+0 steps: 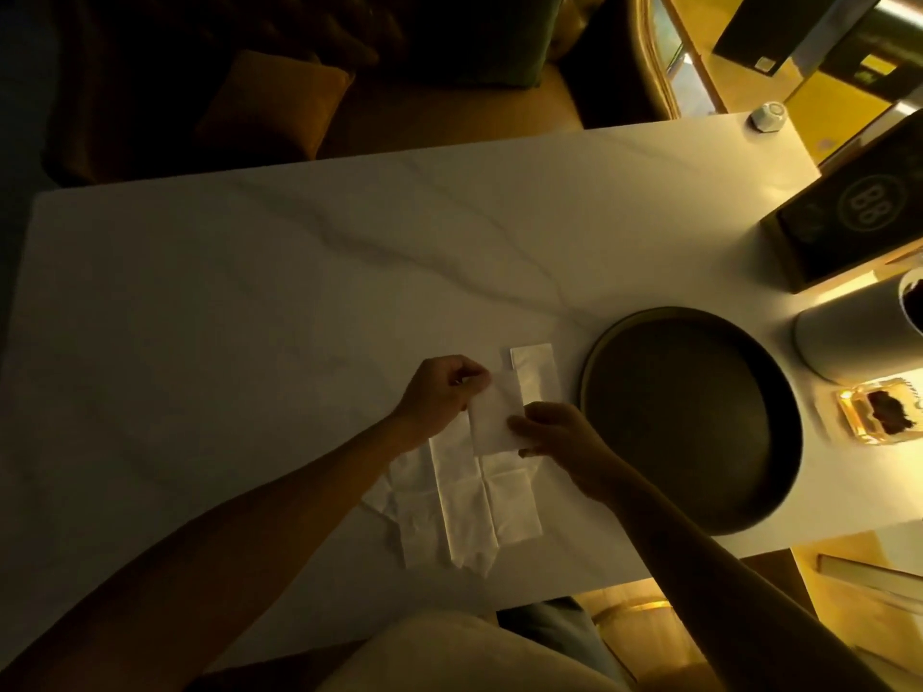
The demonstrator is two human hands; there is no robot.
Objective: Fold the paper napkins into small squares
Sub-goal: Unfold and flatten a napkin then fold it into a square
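A white paper napkin [494, 417], folded into a narrow strip, is held just above the white marble table [249, 292]. My left hand [444, 392] pinches its upper left corner and my right hand [554, 432] pinches its lower right edge. Beneath it several unfolded, creased napkins [464, 506] lie spread on the table toward the near edge. Another folded napkin [537, 374] lies flat just beyond my right hand, next to the tray.
A round dark tray [699, 422] sits right of the napkins. Further right stand a white cylinder [849, 342], a dark box marked 88 [859, 212] and a glass ashtray [879, 417]. A small white object [766, 117] rests at the far right corner.
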